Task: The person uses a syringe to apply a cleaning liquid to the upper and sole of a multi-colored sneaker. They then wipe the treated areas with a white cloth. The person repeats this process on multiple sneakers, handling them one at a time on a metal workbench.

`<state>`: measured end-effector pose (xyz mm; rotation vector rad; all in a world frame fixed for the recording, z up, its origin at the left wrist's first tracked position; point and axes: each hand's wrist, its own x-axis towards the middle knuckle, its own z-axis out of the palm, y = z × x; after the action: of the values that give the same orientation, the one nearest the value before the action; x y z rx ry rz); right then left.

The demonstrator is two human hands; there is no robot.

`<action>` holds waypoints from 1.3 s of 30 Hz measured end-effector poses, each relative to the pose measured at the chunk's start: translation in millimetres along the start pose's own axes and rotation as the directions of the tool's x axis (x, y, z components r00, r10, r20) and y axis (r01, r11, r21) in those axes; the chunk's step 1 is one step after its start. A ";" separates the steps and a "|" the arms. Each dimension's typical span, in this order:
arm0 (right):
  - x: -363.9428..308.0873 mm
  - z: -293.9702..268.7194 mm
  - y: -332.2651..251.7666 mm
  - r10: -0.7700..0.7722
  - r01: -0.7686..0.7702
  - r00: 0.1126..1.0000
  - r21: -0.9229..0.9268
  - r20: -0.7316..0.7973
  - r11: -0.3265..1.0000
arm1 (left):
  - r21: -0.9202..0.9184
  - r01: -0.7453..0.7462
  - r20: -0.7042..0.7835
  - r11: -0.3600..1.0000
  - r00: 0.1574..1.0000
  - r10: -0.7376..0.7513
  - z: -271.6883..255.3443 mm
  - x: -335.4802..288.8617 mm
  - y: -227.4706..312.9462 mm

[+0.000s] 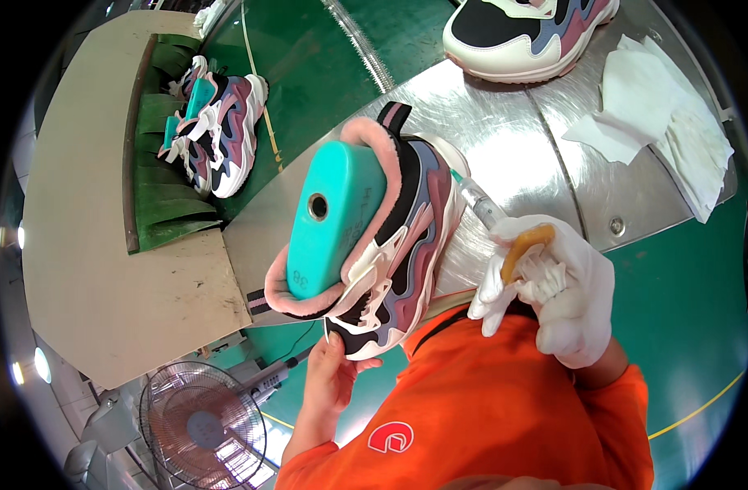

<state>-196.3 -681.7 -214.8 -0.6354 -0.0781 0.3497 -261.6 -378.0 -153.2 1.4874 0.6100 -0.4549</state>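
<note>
Sneaker [407, 245] in pink, mauve, white and black held tilted at the metal tabletop's [521, 163] near edge, sole to the right. Teal shoe last [329, 220] inside bears dark handwritten characters and, lower down, a marked number. Bare left hand [331, 371] clamped at the toe end, thumb on top. White-gloved right hand [549, 290]: fingers curled round a clear syringe [482, 204]; its teal tip sits right by the sole edge, contact unclear from here. Orange shirt [505, 400] carries a red, white-edged logo.
</note>
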 end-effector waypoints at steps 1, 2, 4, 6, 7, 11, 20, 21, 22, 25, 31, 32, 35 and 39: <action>-0.2 3.3 0.9 -0.021 0.022 0.999 0.005 -0.036 1.000 | 0.005 0.003 0.010 1.000 1.000 -0.003 2.0 -0.8 -0.4; -0.1 7.8 2.6 -0.043 0.043 0.997 0.010 -0.071 0.999 | 0.011 0.007 0.019 1.000 1.000 -0.007 2.6 -1.2 -1.4; 0.1 14.1 3.4 -0.052 0.053 0.991 0.005 -0.122 0.999 | -0.003 0.027 0.052 1.000 0.998 -0.027 0.1 -0.5 -5.4; -0.3 18.3 0.8 -0.029 0.027 0.987 -0.011 -0.155 1.000 | 0.005 0.043 0.088 0.999 0.995 -0.043 -0.4 0.3 -9.1; -0.5 19.8 -0.2 0.002 -0.004 0.987 -0.009 -0.161 1.000 | 0.018 0.045 0.102 0.999 0.994 -0.047 1.4 -0.8 -11.3; -2.1 24.7 -4.3 0.101 -0.092 0.986 0.072 -0.134 0.993 | -0.004 0.100 0.149 0.995 0.984 -0.098 8.2 -2.9 -18.6; -10.5 34.4 -8.9 -0.041 0.019 0.988 -0.148 -0.148 0.989 | -0.150 0.217 0.302 0.965 0.939 -0.164 42.8 2.4 -27.6; -11.0 36.2 -8.0 -0.053 0.029 0.986 -0.149 -0.160 0.988 | -0.135 0.214 0.322 0.968 0.933 -0.161 43.2 2.0 -25.3; -11.6 36.5 -6.9 -0.067 0.046 0.986 -0.143 -0.150 0.989 | -0.121 0.215 0.320 0.969 0.933 -0.167 43.9 1.7 -23.5; -12.5 38.1 -3.4 -0.092 0.075 0.987 -0.131 -0.131 0.989 | -0.110 0.200 0.341 0.974 0.928 -0.152 41.5 1.9 -25.1; -14.8 47.9 -0.8 -0.128 0.096 0.979 -0.196 -0.158 0.976 | -0.160 0.189 0.365 0.969 0.923 -0.119 45.8 -1.7 -20.6; -15.1 50.0 -1.5 -0.123 0.087 0.978 -0.205 -0.170 0.975 | -0.166 0.190 0.385 0.968 0.916 -0.114 45.0 -1.0 -21.2; -15.9 55.5 -2.0 -0.138 0.086 0.969 -0.241 -0.207 0.967 | -0.172 0.188 0.434 0.967 0.896 -0.097 41.0 0.4 -20.7; -14.5 50.2 3.5 -0.228 0.196 0.956 -0.178 -0.184 0.964 | -0.220 0.186 0.505 0.958 0.862 -0.051 33.9 4.9 -21.8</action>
<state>-219.9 -655.6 -176.1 -0.8088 0.0214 0.0687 -268.3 -412.3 -173.8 1.0229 0.3336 -0.7932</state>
